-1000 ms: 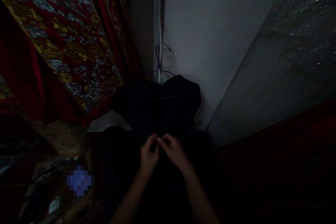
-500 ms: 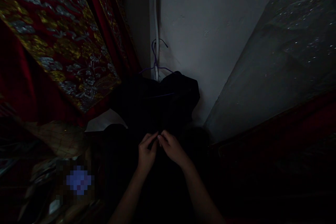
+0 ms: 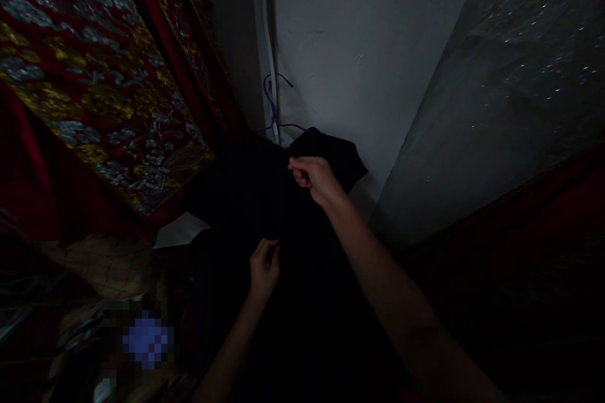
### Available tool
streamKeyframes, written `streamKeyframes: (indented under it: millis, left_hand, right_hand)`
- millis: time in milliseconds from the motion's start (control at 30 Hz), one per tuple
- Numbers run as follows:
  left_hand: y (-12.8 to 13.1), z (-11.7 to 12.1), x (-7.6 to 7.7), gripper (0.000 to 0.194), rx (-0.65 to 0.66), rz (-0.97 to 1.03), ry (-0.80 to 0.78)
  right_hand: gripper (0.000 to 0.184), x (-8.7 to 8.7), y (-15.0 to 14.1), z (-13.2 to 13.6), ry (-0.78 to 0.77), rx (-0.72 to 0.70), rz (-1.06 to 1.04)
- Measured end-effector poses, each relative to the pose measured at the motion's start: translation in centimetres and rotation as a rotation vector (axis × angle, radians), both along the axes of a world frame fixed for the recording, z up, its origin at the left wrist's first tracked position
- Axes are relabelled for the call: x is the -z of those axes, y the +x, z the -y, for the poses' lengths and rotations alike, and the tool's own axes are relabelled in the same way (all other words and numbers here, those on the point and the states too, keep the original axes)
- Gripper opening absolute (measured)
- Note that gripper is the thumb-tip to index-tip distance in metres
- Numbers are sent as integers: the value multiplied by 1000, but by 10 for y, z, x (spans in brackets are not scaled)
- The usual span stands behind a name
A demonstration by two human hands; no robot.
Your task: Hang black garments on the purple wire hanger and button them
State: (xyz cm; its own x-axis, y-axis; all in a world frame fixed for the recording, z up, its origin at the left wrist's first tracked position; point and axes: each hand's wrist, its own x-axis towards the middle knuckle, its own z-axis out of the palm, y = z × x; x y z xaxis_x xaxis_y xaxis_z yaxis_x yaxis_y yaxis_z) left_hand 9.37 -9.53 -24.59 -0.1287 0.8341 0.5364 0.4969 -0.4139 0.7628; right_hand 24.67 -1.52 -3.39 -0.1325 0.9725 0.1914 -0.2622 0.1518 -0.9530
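Note:
A black garment [image 3: 236,182], too dark to show its details, hangs on a purple hanger [image 3: 273,107] in front of me. My left hand [image 3: 263,271] is closed in a pinch at the garment's front, low down, its fingertips on the dark cloth. Higher up, just below the neckline, my right hand [image 3: 314,176] has thumb and fingers pressed together at the front of the garment. What lies between those fingertips is too small and dark to make out.
Red cloth with gold and silver embroidery [image 3: 118,94] hangs at the left. A pale pipe or cable [image 3: 268,25] runs down the wall [image 3: 359,44]. Clear plastic sheeting [image 3: 520,75] covers the right side. Blurred items and a pixelated blue patch [image 3: 147,340] lie lower left.
My right hand has moved up from beside my left hand to near the neckline. The garment's front has drawn together, hiding the hanger's lower bar. My left hand stays low.

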Motion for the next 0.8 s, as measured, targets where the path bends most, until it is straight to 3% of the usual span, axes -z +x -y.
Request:
streamKeyframes:
  millis: [67, 133, 200, 333, 433, 533, 633, 733, 800]
  left_hand:
    - [-7, -8, -7, 15, 38, -57, -40]
    - [-11, -15, -30, 12, 93, -93, -58]
    - [-11, -21, -70, 14, 133, -113, -12]
    - [-5, -37, -168, 36, 117, -83, 364]
    - [-1, -53, -214, 25, 118, -189, 474]
    - [4, -59, -230, 10, 78, -297, 528]
    - [0, -54, -236, 8, -4, -265, 592]
    - [-30, -51, -239, 9, -153, 50, 658]
    - [-66, -50, -231, 16, -193, 350, 627]
  right_hand:
    - [27, -21, -2, -6, 42, -6, -6]
    - [24, -26, -3, -1, 82, -3, 31]
    - [20, -22, -4, 9, 116, -1, 95]
    - [17, -17, -2, 21, 213, 24, 186]
    - [18, -20, -2, 16, 356, 83, 267]
    - [19, -12, -5, 1, 422, 220, 350]
    - [12, 17, -8, -12, 333, 290, 432]
    - [10, 57, -11, -9, 166, 178, 428]
    - [12, 82, -15, 7, 70, 85, 335]
